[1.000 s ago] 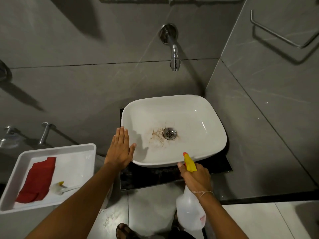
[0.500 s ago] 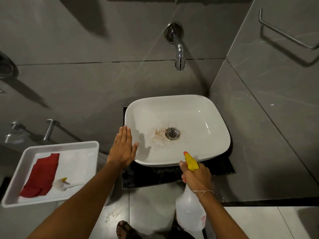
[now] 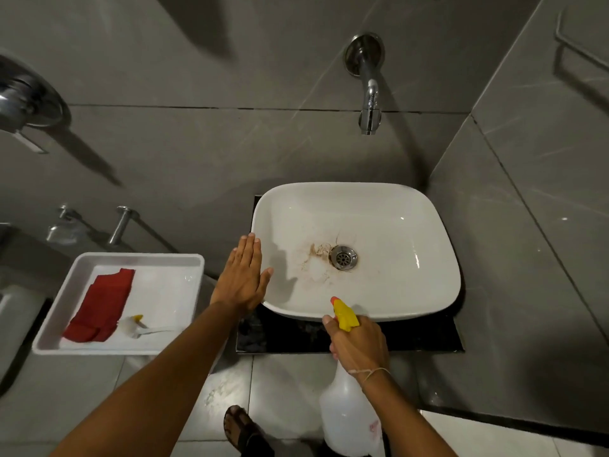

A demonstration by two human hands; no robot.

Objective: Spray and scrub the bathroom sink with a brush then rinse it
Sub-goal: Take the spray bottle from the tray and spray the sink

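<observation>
Grey stone tiles line the bathroom wall (image 3: 197,153) behind a white sink (image 3: 412,291), which sits on a black slab (image 3: 412,338) and shows brown stains beside its metal drain (image 3: 343,257). Over the sink's near rim, the right hand (image 3: 359,344) grips a spray bottle (image 3: 349,413), yellow nozzle aimed into the basin. At the sink's left edge the left hand (image 3: 242,280) lies flat, fingers straight and together. Above, a chrome tap (image 3: 369,94) juts from the wall. Farther left, a white tray (image 3: 75,344) holds a red cloth (image 3: 102,305) and a brush (image 3: 138,326).
</observation>
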